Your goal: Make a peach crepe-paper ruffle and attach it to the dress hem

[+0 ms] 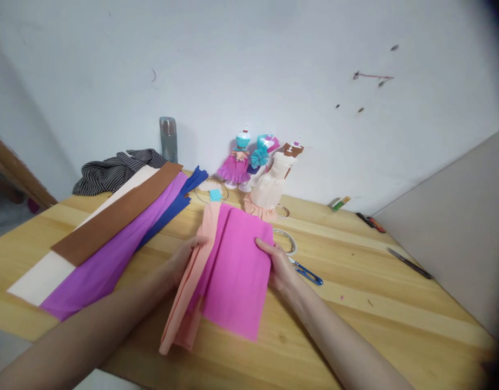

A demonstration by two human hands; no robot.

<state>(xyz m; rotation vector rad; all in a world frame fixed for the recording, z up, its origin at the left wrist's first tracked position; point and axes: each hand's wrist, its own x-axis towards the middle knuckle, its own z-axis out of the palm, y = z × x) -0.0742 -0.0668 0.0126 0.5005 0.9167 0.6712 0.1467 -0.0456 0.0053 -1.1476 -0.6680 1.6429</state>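
My left hand [186, 257] grips a folded peach crepe paper sheet [184, 295], thumb on top. Closed on the right edge of a magenta crepe paper sheet [239, 271] is my right hand [280, 264], its thumb across the front. Both sheets are held together just above the wooden table, overlapping at the left of the magenta one. Most of my fingers are hidden behind the paper. Small blue-handled snips [308, 272] and a roll of tape [288, 241] lie right beside my right hand.
Brown [119, 214], cream, purple and blue paper strips lie at left, near a striped cloth [111, 170] and a flask [169, 140]. Three small dress forms [269, 184] in paper outfits stand by the wall. A craft knife [409, 263] lies at right on the table [355, 319].
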